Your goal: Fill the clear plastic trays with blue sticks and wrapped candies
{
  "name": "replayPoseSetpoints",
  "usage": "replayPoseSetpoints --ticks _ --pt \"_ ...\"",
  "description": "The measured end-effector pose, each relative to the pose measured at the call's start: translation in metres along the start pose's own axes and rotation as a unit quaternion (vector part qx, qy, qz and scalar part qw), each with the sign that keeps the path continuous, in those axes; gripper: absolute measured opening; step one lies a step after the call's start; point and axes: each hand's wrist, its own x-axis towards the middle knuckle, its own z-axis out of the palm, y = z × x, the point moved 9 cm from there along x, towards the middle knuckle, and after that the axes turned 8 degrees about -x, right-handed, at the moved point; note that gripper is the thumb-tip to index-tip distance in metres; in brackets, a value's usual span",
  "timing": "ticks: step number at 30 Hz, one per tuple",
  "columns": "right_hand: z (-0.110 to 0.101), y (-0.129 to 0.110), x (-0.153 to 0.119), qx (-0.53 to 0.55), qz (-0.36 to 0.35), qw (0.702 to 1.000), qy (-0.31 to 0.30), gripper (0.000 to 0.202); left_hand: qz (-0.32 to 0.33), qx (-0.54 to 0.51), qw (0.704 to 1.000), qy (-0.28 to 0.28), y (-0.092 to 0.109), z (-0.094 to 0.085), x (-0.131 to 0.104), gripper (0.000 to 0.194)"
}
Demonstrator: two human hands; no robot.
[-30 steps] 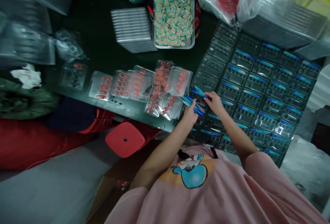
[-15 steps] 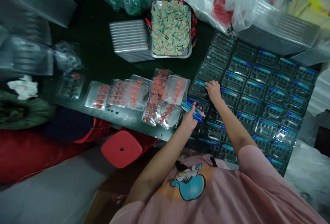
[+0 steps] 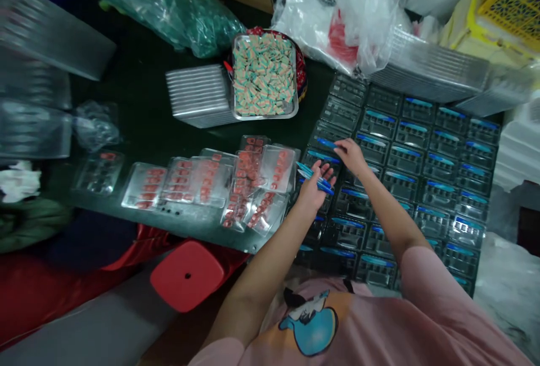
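My left hand (image 3: 314,189) is closed around a small bunch of blue pens (image 3: 305,171), which stick out past the thumb and fingers. Just up and to the right, my right hand (image 3: 351,157) pinches a single blue pen (image 3: 325,143) by one end, over a clear plastic tray (image 3: 333,131) with moulded recesses. Whether that pen touches the tray I cannot tell. Below it, another blue pen (image 3: 324,156) lies in a tray. Rows of such trays cover the right of the dark table, most holding a blue pen along the upper edge.
Clear packs with red pieces (image 3: 206,177) lie left of my hands. A metal tray (image 3: 265,117) of small green-and-beige pieces stands behind, beside stacked clear trays (image 3: 200,93). Plastic bags (image 3: 367,12) and a yellow crate (image 3: 512,3) are at the back. A red stool (image 3: 188,276) stands in front.
The view has shifted. My right hand has let go of a light-blue pen in one tray and now holds a darker blue pen at the tray above. My left hand still grips its bunch.
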Motion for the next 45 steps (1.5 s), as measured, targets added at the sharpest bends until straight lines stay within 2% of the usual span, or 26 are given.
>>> replayPoseSetpoints --ticks 3,6,11,14,15,17,19,20,22,25,28,29,31,34,39,42,45 --pt "-0.011 0.017 0.040 -0.109 -0.010 0.993 0.038 0.027 0.000 0.010 1.000 0.017 -0.001 0.001 0.005 0.016" --pt "-0.005 0.020 0.062 -0.179 -0.034 0.983 0.033 0.029 0.007 0.017 0.999 0.026 -0.001 -0.001 0.011 0.016" --pt "0.003 0.019 0.066 -0.203 -0.045 0.977 0.038 0.027 0.014 0.011 0.999 0.039 0.001 -0.003 0.022 0.019" --pt "-0.006 0.009 0.054 -0.136 -0.035 0.988 0.062 0.023 0.009 -0.001 0.998 0.055 0.002 0.003 0.029 0.018" --pt "-0.006 0.003 0.048 -0.090 -0.040 0.994 0.046 0.022 0.010 -0.006 0.998 0.057 0.003 0.006 0.031 0.019" --pt "0.007 -0.015 0.032 0.030 -0.063 0.996 -0.056 0.022 0.021 -0.017 0.998 0.054 0.004 0.016 0.038 0.021" --pt "0.024 -0.033 0.010 0.146 -0.080 0.969 -0.180 0.026 0.038 -0.018 0.998 0.038 0.005 0.028 0.045 0.023" --pt "0.028 -0.039 0.002 0.189 -0.079 0.954 -0.218 0.031 0.045 -0.016 0.998 0.030 0.004 0.033 0.049 0.024" --pt "0.028 -0.039 -0.003 0.242 -0.061 0.938 -0.242 0.038 0.049 -0.011 0.999 0.008 0.001 0.044 0.055 0.026" --pt "0.011 -0.016 0.021 0.227 -0.032 0.953 -0.196 0.031 0.038 -0.006 0.999 -0.014 -0.005 0.053 0.060 0.027" --pt "-0.031 0.022 0.071 0.098 -0.015 0.994 -0.035 0.022 0.016 0.002 1.000 -0.012 -0.009 0.052 0.060 0.023" --pt "-0.044 0.033 0.087 0.044 -0.012 0.999 0.015 0.021 0.010 0.004 1.000 -0.010 -0.010 0.051 0.060 0.022" --pt "-0.059 0.050 0.115 -0.046 -0.011 0.996 0.072 0.020 0.004 0.008 1.000 -0.004 -0.011 0.047 0.060 0.020" --pt "-0.058 0.066 0.141 -0.123 -0.013 0.988 0.089 0.020 0.002 0.017 1.000 0.005 -0.011 0.042 0.063 0.021" --pt "-0.044 0.074 0.153 -0.190 -0.008 0.979 0.079 0.021 0.002 0.021 1.000 -0.005 -0.013 0.048 0.072 0.022" --pt "-0.042 0.068 0.153 -0.223 -0.001 0.973 0.064 0.021 0.001 0.024 1.000 -0.008 -0.014 0.056 0.078 0.020" --pt "-0.053 0.049 0.143 -0.179 -0.004 0.980 0.086 0.021 0.006 0.032 0.999 -0.005 -0.011 0.065 0.086 0.019"
